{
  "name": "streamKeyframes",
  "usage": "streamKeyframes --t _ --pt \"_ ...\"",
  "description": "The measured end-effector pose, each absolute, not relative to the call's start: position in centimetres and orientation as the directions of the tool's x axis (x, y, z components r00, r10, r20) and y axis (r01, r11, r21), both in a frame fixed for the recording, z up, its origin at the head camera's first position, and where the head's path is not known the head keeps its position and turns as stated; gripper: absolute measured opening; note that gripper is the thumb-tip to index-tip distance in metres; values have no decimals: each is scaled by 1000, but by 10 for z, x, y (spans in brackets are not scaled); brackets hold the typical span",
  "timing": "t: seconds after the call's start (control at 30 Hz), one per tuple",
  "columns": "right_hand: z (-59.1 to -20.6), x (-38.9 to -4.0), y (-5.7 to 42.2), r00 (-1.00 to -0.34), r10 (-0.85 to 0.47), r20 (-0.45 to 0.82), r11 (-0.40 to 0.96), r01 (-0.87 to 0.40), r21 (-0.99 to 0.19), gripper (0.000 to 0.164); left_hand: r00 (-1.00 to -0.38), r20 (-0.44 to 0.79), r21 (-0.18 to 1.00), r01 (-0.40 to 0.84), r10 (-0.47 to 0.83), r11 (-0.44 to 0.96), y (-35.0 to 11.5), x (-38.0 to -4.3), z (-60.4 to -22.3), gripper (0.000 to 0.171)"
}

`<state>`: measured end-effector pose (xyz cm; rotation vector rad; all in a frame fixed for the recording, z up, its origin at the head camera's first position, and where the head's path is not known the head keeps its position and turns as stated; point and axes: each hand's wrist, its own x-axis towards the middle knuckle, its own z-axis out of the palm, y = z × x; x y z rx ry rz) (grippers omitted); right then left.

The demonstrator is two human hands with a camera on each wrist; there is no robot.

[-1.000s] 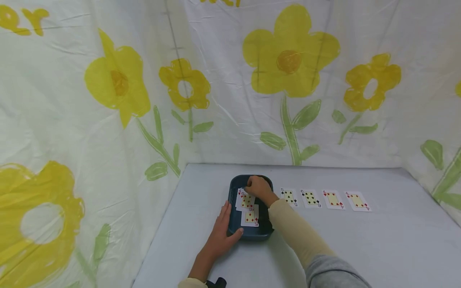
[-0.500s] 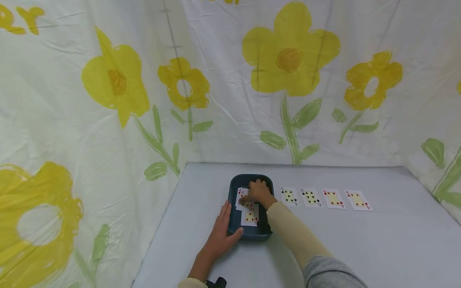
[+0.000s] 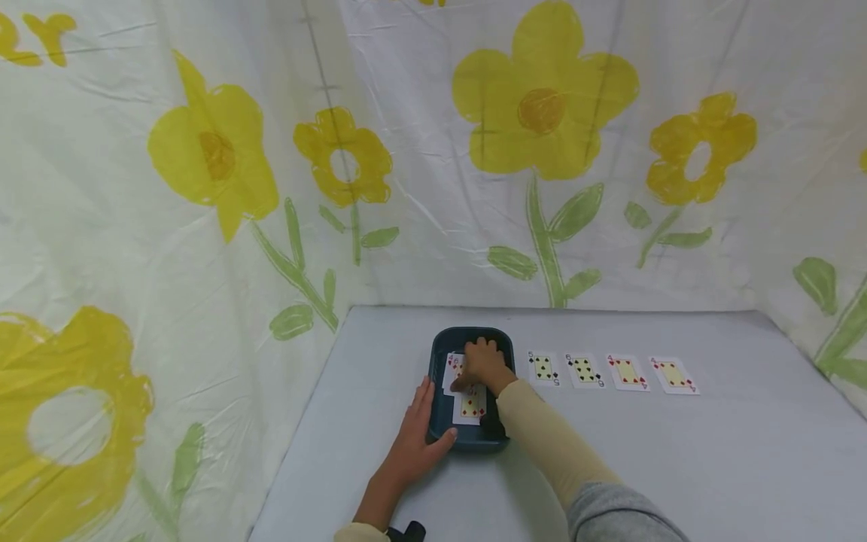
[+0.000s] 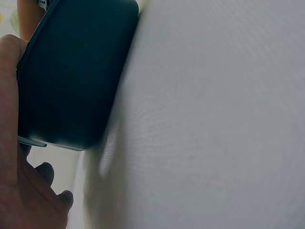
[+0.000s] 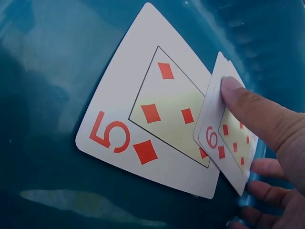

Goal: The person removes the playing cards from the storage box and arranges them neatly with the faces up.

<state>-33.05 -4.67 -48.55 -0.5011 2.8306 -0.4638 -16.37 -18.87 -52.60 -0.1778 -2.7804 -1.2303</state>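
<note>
A dark teal tray [image 3: 436,430] stands on the table with face-up playing cards in it. My left hand [image 3: 409,444] rests along its left side, fingers extended and thumb at the near corner; the left wrist view shows the hand [image 4: 28,191] against the tray wall [image 4: 76,71]. Over the tray is my right hand [image 3: 484,364], its thumb on the six of diamonds [image 5: 233,143], which overlaps the five of diamonds [image 5: 157,100]. The other fingers lie near the six's far edge; whether they touch it is unclear. A red four [image 3: 450,363] peeks out beneath the six.
Right of the tray lies a row of separate face-up cards: the five of spades [image 3: 542,369], the six of spades [image 3: 584,371], a red four [image 3: 628,373] and the four of diamonds [image 3: 674,375]. A flower-painted white sheet [image 3: 433,263] hangs behind the table [image 3: 677,467].
My right hand has gone from bunched fingers near the tray's far end to a spread hand, its thumb drawn toward me over the six. The left hand has stayed by the tray.
</note>
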Motion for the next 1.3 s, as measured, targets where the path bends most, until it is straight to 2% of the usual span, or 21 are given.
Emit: streamKeyframes --t 0.37,0.7,1.03,1.3 --pt "-486 -335 -45 -915 -368 -166 882 -286 -375 77 -989 130 737 146 73 660 -188 -165 -525 87" --pt "-487 -334 -47 -934 -343 -102 873 -277 -401 78 -991 117 738 132 67 662 -188 -165 -524 87" --pt "-491 -333 -52 -926 -368 -80 806 -275 -524 62 -989 132 735 142 65 663 -188 -165 -528 86" --pt "-493 -328 -52 -934 -356 -23 751 -271 -602 68 -989 135 733 146 68 665 -188 -165 -527 86"
